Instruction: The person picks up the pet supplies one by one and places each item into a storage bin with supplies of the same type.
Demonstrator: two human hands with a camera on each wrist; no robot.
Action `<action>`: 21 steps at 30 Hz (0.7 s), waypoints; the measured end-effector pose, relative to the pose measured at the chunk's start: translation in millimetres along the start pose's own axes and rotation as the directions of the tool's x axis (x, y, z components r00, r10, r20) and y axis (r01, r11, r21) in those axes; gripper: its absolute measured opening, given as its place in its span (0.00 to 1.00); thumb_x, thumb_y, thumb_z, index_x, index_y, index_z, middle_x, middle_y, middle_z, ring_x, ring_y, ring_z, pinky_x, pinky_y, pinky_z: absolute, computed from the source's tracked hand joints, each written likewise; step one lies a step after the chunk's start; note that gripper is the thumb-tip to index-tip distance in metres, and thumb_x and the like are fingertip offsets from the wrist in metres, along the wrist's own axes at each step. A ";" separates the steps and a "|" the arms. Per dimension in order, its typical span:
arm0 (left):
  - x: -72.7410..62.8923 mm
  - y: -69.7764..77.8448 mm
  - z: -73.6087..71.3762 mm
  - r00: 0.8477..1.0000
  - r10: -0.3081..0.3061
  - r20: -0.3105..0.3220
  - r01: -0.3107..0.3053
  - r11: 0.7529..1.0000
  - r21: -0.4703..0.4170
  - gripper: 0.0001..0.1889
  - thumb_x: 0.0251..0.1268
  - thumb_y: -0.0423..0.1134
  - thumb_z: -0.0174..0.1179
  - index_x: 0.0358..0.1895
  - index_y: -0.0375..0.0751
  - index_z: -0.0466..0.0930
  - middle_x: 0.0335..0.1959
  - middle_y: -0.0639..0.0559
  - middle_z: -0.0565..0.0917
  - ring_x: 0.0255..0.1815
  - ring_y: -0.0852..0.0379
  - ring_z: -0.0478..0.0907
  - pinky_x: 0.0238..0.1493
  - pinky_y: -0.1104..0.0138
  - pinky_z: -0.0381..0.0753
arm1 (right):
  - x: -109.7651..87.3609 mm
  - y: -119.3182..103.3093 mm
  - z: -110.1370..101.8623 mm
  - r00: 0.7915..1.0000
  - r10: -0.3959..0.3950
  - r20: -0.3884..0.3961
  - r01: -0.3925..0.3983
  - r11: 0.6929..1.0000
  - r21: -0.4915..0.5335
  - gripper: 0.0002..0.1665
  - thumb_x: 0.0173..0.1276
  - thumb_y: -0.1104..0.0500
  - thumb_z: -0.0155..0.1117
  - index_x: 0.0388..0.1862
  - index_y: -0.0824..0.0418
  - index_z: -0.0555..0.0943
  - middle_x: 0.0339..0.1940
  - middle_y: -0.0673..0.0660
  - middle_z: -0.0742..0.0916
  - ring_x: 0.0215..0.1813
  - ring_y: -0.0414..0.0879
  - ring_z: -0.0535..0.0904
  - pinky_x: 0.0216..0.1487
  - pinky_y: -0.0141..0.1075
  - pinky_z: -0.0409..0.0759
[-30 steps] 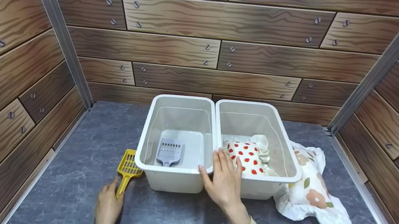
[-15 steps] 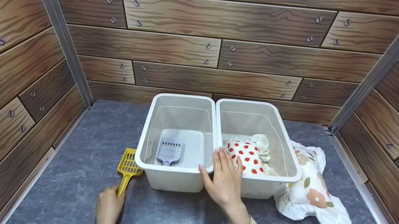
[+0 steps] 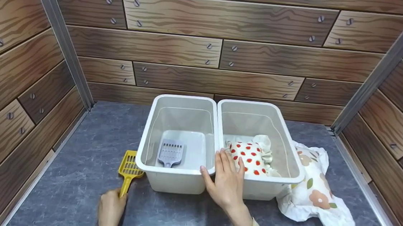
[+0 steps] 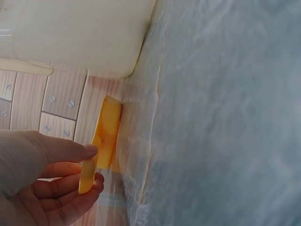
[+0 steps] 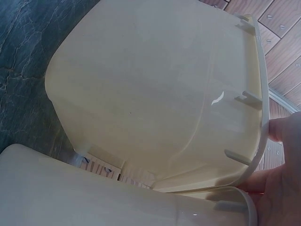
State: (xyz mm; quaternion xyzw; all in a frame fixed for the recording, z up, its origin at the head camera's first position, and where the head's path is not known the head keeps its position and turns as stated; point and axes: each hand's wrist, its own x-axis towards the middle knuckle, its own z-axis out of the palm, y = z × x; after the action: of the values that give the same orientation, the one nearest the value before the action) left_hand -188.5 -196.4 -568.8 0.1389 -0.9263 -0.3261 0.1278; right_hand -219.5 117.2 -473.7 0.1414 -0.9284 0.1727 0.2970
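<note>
One yellow scoop (image 3: 130, 175), pinched by our left hand (image 3: 111, 206) at eight o'clock from the bins (image 3: 176, 183) our straight-fingered right hand (image 3: 228, 185) touches, should, we judge, slide clear of the rim (image 3: 173, 170) before lifting.

The bins (image 3: 176, 182) are off-white; left of them a yellow scoop (image 3: 131, 168), inside a lavender-grey scoop (image 3: 171, 155) and red-spotted cream pillow (image 3: 247, 155), right a white, peach-flowered cushion (image 3: 316, 190), below a marbled blue-grey surface (image 3: 73, 182).
</note>
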 end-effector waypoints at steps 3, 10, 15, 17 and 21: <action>-0.4 0.2 1.2 1.000 0.013 -0.003 -0.013 1.000 -0.010 0.04 0.54 0.29 0.65 0.24 0.34 0.82 0.15 0.44 0.79 0.16 0.48 0.73 0.18 0.53 0.69 | -0.7 0.2 0.7 1.000 -0.007 -0.012 0.007 1.000 -0.002 0.37 0.67 0.41 0.59 0.61 0.71 0.76 0.63 0.66 0.79 0.68 0.60 0.70 0.70 0.61 0.54; -1.2 2.8 0.4 1.000 -0.007 0.000 0.007 1.000 -0.028 0.03 0.54 0.27 0.63 0.29 0.30 0.84 0.20 0.40 0.82 0.22 0.40 0.79 0.23 0.49 0.73 | -1.0 0.4 2.1 1.000 -0.011 -0.013 0.011 1.000 -0.005 0.37 0.67 0.41 0.59 0.62 0.71 0.76 0.63 0.66 0.79 0.68 0.60 0.70 0.70 0.61 0.53; -1.8 3.8 0.2 0.998 -0.061 0.016 0.062 0.997 -0.041 0.05 0.55 0.27 0.62 0.33 0.28 0.85 0.23 0.38 0.83 0.25 0.40 0.80 0.26 0.48 0.74 | -1.4 -0.3 2.3 1.000 -0.003 0.004 0.003 1.000 -0.010 0.38 0.68 0.41 0.58 0.62 0.70 0.76 0.64 0.66 0.78 0.68 0.60 0.70 0.70 0.61 0.54; -1.3 4.9 -0.2 0.996 -0.084 0.026 0.085 0.996 -0.040 0.06 0.56 0.27 0.61 0.35 0.26 0.85 0.23 0.38 0.83 0.26 0.41 0.81 0.27 0.48 0.75 | -1.4 -0.6 1.8 1.000 0.003 0.016 -0.003 1.000 -0.010 0.38 0.68 0.41 0.58 0.63 0.70 0.75 0.65 0.66 0.78 0.69 0.60 0.70 0.71 0.61 0.53; 0.3 8.4 -1.1 0.993 -0.110 0.036 0.111 0.993 -0.034 0.08 0.58 0.27 0.62 0.37 0.24 0.84 0.26 0.35 0.84 0.29 0.39 0.81 0.30 0.48 0.77 | -0.7 -0.2 0.4 1.000 0.007 0.024 -0.007 1.000 -0.010 0.38 0.68 0.41 0.58 0.64 0.70 0.75 0.65 0.66 0.78 0.69 0.60 0.70 0.71 0.61 0.52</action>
State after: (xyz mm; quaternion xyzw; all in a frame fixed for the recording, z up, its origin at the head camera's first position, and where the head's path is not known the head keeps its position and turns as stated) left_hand -189.8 -190.8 -562.6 0.1819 -0.9133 -0.3515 0.0961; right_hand -219.1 117.0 -474.4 0.1388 -0.9333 0.1674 0.2858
